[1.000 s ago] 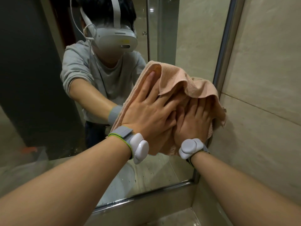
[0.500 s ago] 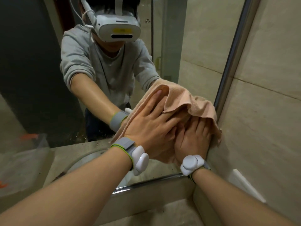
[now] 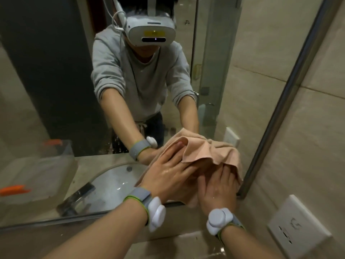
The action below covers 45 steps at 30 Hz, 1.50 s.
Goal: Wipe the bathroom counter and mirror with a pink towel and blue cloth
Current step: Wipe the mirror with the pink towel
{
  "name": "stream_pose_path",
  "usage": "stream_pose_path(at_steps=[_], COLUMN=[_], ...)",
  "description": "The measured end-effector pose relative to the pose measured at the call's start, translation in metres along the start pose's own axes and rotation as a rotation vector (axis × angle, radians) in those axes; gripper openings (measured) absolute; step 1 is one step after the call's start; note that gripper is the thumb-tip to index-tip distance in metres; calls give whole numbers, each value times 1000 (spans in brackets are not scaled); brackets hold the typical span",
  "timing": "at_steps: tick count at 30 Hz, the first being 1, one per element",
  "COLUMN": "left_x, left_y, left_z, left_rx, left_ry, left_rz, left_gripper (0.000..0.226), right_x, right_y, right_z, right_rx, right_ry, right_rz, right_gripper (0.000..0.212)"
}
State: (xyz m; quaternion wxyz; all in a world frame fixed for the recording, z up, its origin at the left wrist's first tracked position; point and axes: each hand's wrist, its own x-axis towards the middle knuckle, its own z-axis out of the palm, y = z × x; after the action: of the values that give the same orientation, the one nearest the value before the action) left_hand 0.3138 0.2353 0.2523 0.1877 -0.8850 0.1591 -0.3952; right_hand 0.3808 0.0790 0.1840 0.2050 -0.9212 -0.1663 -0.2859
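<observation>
Wiping the mirror: left hand and right hand flat, unclenched, pressing pink towel against its lower right corner. Next, probably sweeping along the bottom edge, keeping pressure.

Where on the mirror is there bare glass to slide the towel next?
Bare glass lies left of the pink towel and above it on the mirror. The lower right corner is crowded: both hands, left and right, press there against the metal frame.
</observation>
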Motion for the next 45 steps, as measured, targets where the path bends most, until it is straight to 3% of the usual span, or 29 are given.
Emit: stream_pose_path(at_steps=[6, 10, 17, 22, 36, 41, 45], left_x=[-1, -1, -17, -33, -44, -65, -92], left_y=[-32, -66, -124, -162, -153, -138, -120], left_z=[-35, -70, -124, -142, -110, -96, -80], left_rx=[58, 97, 178, 244, 245, 249, 224], left_ry=[17, -16, 16, 53, 69, 34, 11], left_rz=[-120, -191, -282, -275, -312, -326, -304], left_gripper=[36, 29, 52, 57, 65, 72, 64], right_x=[37, 59, 86, 95, 93, 77, 48], right_y=[-44, -79, -143, -182, -170, -160, -154], right_z=[-40, -66, -106, -111, -78, -49, -31], right_rx=[-18, -3, 58, 113, 102, 121, 155], right_ry=[24, 75, 259, 290, 415, 382, 445], right_rz=[-57, -116, -328, -411, -529, -567, -829], right_gripper=[71, 60, 58, 62, 60, 62, 46])
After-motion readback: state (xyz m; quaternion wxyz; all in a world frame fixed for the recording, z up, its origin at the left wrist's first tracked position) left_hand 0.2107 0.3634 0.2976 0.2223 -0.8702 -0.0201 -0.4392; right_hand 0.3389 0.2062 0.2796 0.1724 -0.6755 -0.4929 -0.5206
